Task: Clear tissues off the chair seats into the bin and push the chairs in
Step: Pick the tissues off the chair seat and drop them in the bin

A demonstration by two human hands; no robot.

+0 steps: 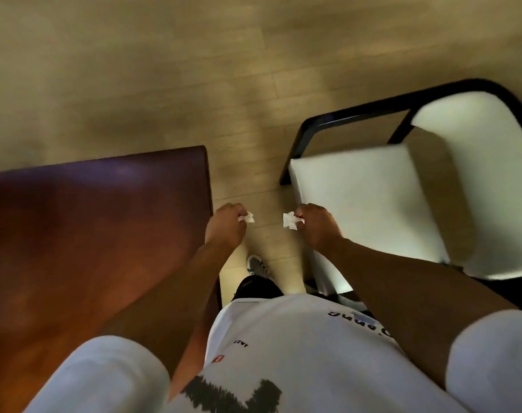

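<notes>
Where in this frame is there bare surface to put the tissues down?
The dark reddish wooden table shows bare top left of the left hand. The white cushioned chair seat is bare beyond the right hand. Each hand pinches a white tissue, left, right. Between table and chair the floor strip is narrow.

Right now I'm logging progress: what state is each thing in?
Left hand: pinching a crumpled tissue.
Right hand: pinching another tissue.
Chair: white seat bare where visible, standing apart from the table.
Bin: not in view.
</notes>
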